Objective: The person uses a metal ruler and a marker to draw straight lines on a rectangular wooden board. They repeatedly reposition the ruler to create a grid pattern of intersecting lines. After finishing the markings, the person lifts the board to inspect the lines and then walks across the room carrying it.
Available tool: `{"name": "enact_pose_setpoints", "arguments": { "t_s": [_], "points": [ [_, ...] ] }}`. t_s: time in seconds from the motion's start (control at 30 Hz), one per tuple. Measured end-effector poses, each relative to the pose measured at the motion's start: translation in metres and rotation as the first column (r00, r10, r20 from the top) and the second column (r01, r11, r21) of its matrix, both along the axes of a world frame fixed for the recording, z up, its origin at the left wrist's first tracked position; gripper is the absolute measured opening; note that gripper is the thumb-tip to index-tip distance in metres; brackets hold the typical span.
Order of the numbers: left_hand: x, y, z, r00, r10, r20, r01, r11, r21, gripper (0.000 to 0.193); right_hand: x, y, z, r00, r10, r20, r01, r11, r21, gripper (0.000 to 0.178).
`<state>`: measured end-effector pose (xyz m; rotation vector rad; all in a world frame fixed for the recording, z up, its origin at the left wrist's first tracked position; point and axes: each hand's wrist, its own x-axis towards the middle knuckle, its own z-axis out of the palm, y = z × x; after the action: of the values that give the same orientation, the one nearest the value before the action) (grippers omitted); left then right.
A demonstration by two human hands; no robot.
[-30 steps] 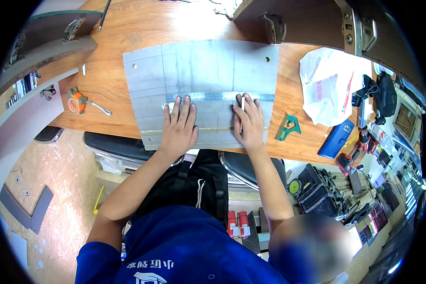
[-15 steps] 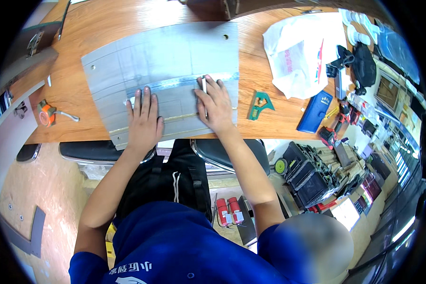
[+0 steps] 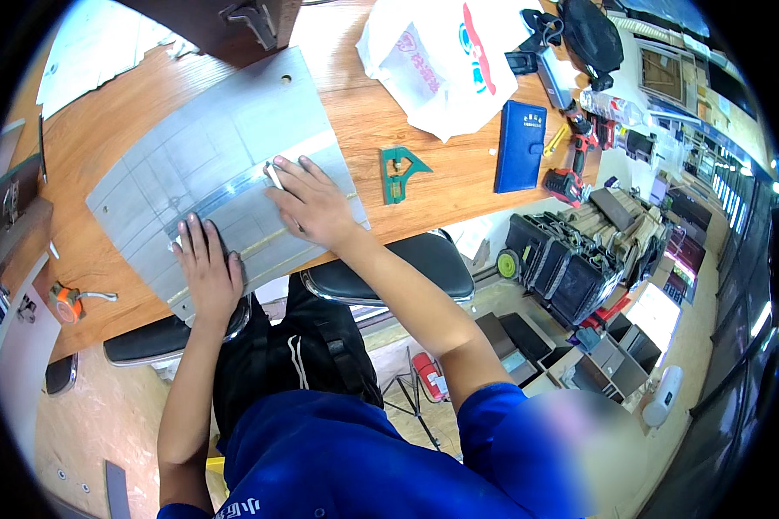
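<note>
A large grey flat panel (image 3: 225,130) lies on the wooden desk, with pencil-like lines across it, a paler band through its middle and holes near its corners. My left hand (image 3: 209,277) rests flat on its lower left part, fingers stretched out. A small white bit (image 3: 176,245) shows beside those fingertips; its kind is unclear. Over the pale band, my right hand (image 3: 316,208) holds a slim white pen (image 3: 274,176) between its fingers, the dark tip pointing away from me. Whether the tip touches the panel cannot be seen.
Right of the panel lie a green combination square (image 3: 398,177), a blue notebook (image 3: 521,147), a white plastic bag (image 3: 433,69) and a red cordless drill (image 3: 571,173). An orange tape measure (image 3: 66,303) sits at left. A dark wooden box part (image 3: 225,26) overhangs the panel's far edge.
The whole view has turned and shifted, so the panel appears further left and more slanted. Both hands keep nearly the same places on the panel, the pen still in my right hand.
</note>
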<state>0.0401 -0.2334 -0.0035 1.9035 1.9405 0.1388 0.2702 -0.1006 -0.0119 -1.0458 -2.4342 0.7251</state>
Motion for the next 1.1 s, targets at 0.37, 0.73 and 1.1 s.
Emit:
{"name": "enact_pose_setpoints", "arguments": {
  "t_s": [0.37, 0.73, 1.1],
  "points": [
    [-0.001, 0.001, 0.004, 1.0, -0.018, -0.025, 0.018, 1.0, -0.01, 0.072, -0.002, 0.001, -0.002, 1.0, -0.007, -0.012, 0.008, 0.999, 0.051, 0.035],
    [0.001, 0.003, 0.005, 1.0, 0.018, -0.02, -0.019, 0.999, -0.03, 0.071, 0.001, 0.003, 0.001, 0.997, 0.037, 0.066, -0.035, 0.999, -0.034, 0.04],
    [0.0, 0.002, 0.006, 1.0, 0.019, 0.021, -0.018, 0.997, -0.074, 0.073, -0.001, -0.001, -0.004, 0.999, 0.006, 0.032, -0.006, 1.0, -0.003, 0.038]
  ]
}}
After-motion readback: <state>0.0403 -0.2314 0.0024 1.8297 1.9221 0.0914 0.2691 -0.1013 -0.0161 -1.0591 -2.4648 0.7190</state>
